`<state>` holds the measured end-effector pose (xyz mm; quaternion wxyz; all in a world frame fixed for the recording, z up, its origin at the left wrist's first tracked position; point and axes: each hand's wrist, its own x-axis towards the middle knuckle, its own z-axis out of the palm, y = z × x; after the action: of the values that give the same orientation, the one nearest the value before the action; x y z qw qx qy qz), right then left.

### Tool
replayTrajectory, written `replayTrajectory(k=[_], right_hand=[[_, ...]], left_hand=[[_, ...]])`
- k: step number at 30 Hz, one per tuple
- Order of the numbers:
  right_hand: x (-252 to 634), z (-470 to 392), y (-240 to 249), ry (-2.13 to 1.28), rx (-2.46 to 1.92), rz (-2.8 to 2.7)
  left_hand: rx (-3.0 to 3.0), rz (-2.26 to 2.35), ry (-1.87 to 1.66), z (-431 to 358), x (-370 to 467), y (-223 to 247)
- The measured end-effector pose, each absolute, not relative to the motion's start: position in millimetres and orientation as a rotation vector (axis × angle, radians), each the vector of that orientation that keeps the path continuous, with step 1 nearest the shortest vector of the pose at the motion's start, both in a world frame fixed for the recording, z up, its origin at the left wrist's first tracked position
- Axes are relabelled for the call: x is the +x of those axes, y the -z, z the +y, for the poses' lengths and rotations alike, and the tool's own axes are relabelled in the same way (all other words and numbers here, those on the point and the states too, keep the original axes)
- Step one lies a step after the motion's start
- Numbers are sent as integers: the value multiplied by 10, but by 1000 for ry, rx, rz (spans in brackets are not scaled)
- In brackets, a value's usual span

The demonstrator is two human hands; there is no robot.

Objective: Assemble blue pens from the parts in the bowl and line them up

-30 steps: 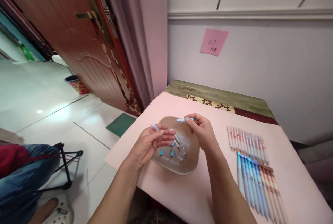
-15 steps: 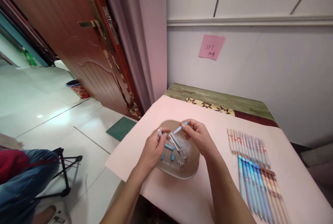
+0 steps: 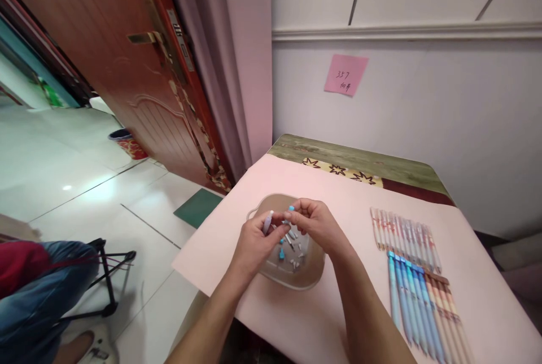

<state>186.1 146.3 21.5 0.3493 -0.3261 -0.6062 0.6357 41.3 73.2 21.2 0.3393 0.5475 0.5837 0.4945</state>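
My left hand (image 3: 252, 245) is closed around a pale lavender pen barrel (image 3: 267, 223), whose end sticks up past the thumb. In my right hand (image 3: 319, 226) a blue pen part (image 3: 291, 208) is pinched between thumb and fingers, its lower end mostly hidden. The fingertips of both hands meet above a beige plastic basin (image 3: 311, 279). Inside it lie a blue clip piece (image 3: 282, 254), several small whitish bits (image 3: 295, 264) and slim pen pieces (image 3: 290, 242), partly covered by my left hand.
To the right, a row of blue and tan pens (image 3: 417, 302) lies below a row of clear, red-patterned pens (image 3: 406, 237). A pink sheet (image 3: 339, 310) covers the table. At left, a seated person's leg (image 3: 55, 279) shows near a black folding stand (image 3: 110, 290).
My hands have come together over the basin. The blue pen part has turned from slanting to more upright and moved down and left, close to my left fingers.
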Motion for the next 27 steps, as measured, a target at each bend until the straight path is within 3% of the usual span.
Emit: replayTrajectory(k=[3,8,10,16,27], right_hand=[[1799,1437,-204,-1542,-879,-1648],[1714,1389,-110,-831,-1078,-2224],[1658,1347,-53,-693,-1118,-2531],[1509,1243,-17,-512,-1209,-2980],[1876,1368,-11,-337,-1661,-2768]], left_hand=[[1329,1525,-1300,730,339,-245],[1198,1709,-1409,745,111,-220],[1169,1736,-1433,754,52,-159],[1122,1711,-1383,762,36,55],[1117,1656,-1427,669,-62,44]])
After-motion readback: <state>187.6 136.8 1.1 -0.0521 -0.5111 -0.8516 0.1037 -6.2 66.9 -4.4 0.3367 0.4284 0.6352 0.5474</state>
